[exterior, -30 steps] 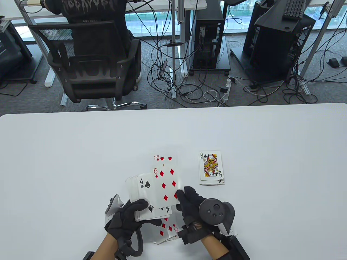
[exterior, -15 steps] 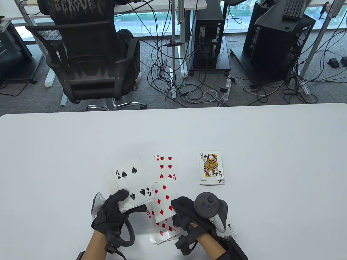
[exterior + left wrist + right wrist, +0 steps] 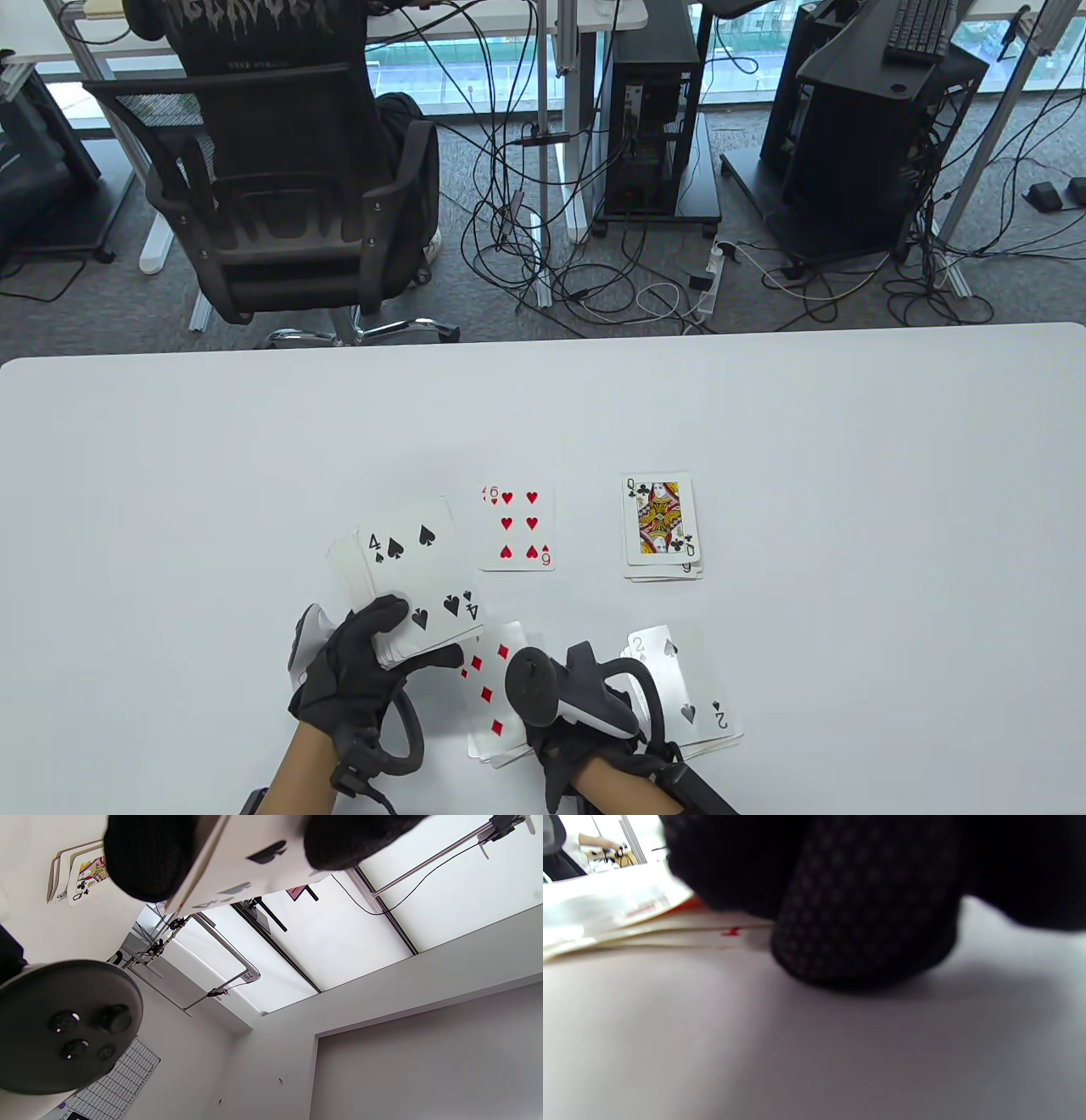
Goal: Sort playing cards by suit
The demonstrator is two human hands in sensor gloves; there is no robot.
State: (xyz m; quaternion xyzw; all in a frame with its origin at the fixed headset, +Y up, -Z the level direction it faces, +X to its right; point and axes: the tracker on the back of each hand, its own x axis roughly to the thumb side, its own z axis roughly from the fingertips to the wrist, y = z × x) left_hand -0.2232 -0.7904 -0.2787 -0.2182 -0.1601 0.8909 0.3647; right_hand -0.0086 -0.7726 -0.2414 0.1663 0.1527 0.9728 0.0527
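Observation:
My left hand grips a fanned deck face up, four of spades on top; in the left wrist view its fingers clamp that card. My right hand, mostly hidden under its tracker, is turned down at the right edge of the six of diamonds, which lies on the diamond pile near the front edge. In the right wrist view a fingertip touches the table beside the pile, whose top card is lifted against the glove.
Face-up piles lie on the white table: six of hearts, queen of clubs, two of spades right of my right hand. Beyond the far edge, a person sits in an office chair.
My right hand carried the six of diamonds from above the deck down toward me onto the diamond pile and rolled palm-down, uncovering the two of spades. My left hand drew the deck left.

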